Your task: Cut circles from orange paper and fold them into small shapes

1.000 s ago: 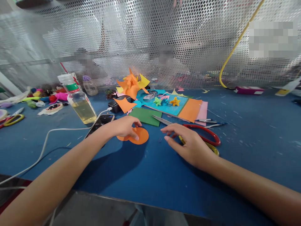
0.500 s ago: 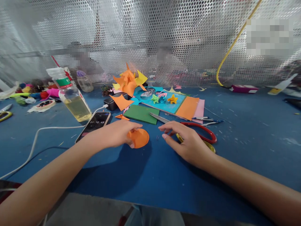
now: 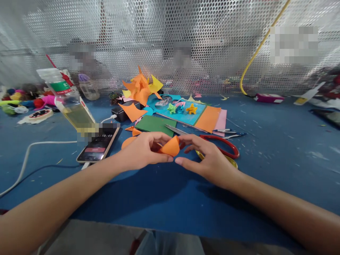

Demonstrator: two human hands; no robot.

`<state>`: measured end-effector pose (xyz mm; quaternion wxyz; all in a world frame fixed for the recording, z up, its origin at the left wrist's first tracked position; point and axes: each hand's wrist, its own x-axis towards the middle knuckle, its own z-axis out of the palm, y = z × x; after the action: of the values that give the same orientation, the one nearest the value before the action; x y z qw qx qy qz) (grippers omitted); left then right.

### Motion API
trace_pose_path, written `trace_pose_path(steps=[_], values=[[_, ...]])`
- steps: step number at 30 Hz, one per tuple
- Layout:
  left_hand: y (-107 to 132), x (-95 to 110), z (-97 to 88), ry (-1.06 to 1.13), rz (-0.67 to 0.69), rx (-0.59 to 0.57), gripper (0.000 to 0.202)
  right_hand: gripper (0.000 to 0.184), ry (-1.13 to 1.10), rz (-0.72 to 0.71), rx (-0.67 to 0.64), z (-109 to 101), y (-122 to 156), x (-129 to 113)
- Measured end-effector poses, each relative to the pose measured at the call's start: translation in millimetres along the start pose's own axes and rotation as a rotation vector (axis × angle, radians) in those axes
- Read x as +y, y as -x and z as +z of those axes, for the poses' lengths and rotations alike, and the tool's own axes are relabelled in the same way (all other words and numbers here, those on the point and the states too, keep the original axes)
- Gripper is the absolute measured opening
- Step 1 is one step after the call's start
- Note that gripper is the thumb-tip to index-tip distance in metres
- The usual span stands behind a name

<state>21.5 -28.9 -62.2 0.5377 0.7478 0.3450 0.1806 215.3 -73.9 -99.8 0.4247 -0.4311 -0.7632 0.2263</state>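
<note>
My left hand (image 3: pixel 140 150) is closed on an orange paper circle (image 3: pixel 171 146), with the thumb in front and the fingers behind. The paper is bent into a curve, its free edge facing right. My right hand (image 3: pixel 207 156) meets that edge with its fingertips; its thumb is apart from the fingers, just below the paper. Another orange paper piece (image 3: pixel 127 142) with a rounded edge lies partly hidden behind my left hand. Scissors with red and yellow handles (image 3: pixel 225 143) lie behind my right hand, their blades pointing to the green paper (image 3: pixel 155 124).
A phone (image 3: pixel 99 147) with a white cable and a tilted bottle of yellowish liquid (image 3: pixel 77 113) stand left. Orange paper scraps (image 3: pixel 139 88), small folded paper stars (image 3: pixel 191 108) and coloured sheets (image 3: pixel 208 118) lie behind. A perforated metal panel (image 3: pixel 148 42) bounds the blue table (image 3: pixel 271 152).
My left hand has lifted an orange paper circle from the table and the paper is now bent. My right hand's fingertips have come up to its edge. The view has shifted slightly.
</note>
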Motion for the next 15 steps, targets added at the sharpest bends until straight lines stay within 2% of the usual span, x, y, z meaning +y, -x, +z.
trace_pose_path(steps=[2,4,12,15], values=[[-3,-3,6.4,0.109,0.036,0.009,0.030,0.036,-0.074,0.009,0.010,2,0,2],[-3,-7,11.0,0.097,0.104,0.045,0.030,0.028,-0.105,0.006,0.028,2,-1,4],[-2,-9,16.5,-0.198,0.184,0.196,0.032,0.026,-0.157,-0.011,0.009,4,3,-7],[-2,-6,19.8,-0.346,0.179,0.237,0.039,0.025,-0.179,0.005,0.013,8,5,-11]])
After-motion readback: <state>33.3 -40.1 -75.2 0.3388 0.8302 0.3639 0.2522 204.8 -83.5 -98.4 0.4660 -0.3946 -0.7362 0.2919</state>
